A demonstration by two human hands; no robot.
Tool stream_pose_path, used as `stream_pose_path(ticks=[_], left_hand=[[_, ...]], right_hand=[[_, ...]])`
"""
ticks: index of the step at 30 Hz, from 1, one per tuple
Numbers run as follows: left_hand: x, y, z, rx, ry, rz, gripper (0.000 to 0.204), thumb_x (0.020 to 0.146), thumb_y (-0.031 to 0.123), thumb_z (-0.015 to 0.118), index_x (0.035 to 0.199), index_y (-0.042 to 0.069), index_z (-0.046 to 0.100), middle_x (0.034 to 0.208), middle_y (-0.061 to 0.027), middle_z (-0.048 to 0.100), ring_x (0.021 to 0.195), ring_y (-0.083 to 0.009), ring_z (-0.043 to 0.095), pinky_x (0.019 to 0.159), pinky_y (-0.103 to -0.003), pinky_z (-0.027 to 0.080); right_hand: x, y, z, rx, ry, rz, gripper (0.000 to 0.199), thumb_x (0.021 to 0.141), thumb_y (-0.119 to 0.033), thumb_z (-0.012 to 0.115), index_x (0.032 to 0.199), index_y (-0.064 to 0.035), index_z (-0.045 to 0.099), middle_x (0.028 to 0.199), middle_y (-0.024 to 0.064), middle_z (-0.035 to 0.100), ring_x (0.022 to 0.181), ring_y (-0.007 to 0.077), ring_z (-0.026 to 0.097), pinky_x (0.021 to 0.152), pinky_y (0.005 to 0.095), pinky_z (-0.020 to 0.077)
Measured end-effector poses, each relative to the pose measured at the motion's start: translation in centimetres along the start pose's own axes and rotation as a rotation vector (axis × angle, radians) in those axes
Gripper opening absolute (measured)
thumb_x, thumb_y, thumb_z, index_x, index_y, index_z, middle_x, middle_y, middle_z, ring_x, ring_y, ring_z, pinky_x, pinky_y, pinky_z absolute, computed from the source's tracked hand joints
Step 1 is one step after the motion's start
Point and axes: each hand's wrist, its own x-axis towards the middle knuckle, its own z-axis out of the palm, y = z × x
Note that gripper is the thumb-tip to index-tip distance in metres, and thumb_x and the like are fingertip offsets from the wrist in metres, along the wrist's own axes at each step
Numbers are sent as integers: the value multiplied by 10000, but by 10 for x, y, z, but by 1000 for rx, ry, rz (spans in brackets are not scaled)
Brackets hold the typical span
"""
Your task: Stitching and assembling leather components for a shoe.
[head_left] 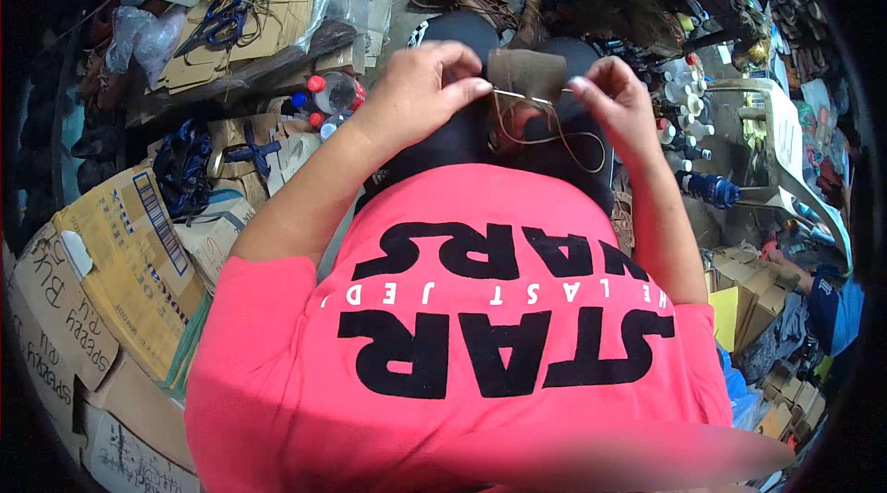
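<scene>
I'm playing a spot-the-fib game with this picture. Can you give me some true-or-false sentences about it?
1. Both hands hold a small brown leather piece. True.
2. The left hand holds blue-handled scissors. False: the blue-handled scissors lie on flat cardboard at upper left, away from the hands.
3. A thin brown thread loops below the leather piece. True.
4. The right hand rests on a cardboard box. False: it pinches the leather piece's edge.
5. The person's shirt is green. False: it is pink.

Both hands, left hand (420, 86) and right hand (617, 97), pinch a brown leather piece (525, 73) (thin cord (554, 137) looping beneath) over the lap.
</scene>
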Motion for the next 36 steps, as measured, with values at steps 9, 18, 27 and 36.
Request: stream_pose_path(ticks=[9, 18, 27, 36], left_hand=[[7, 22, 19, 688, 107, 688, 57, 787, 120, 589, 839, 106, 608, 819, -56, 599, 815, -245, 601, 712, -362, 441], [10, 18, 10, 903, -26, 686, 110, 807, 119, 522, 901, 120, 578, 839, -65, 547, 858, -241, 582, 728, -365, 443], [-2, 14, -22, 753, -12, 591, 145, 761, 43, 585, 901, 83, 589, 834, -102, 561, 840, -297, 591, 731, -406, 474], [3, 20, 7, 909, 65, 743, 67, 806, 122, 568, 863, 131, 601, 818, -30, 611, 808, -204, 605, 751, -344, 432]], right_hand=[[20, 16, 15, -227, -206, 101, 459, 869, -457, 672, 895, 1, 675, 752, -8, 599, 708, 72, 506, 640, 251, 434], [23, 6, 23, -267, -251, 100, 344, 902, -329, 673, 899, 15, 672, 717, -12, 591, 676, 71, 500, 604, 264, 437], [28, 11, 20, 11, -359, 242, 363, 921, -322, 645, 1050, 15, 676, 907, 21, 682, 791, 70, 580, 733, 238, 482], [21, 9, 27, 79, -367, 157, 388, 918, -330, 651, 1096, 15, 663, 955, 25, 680, 838, 79, 587, 781, 257, 493]])
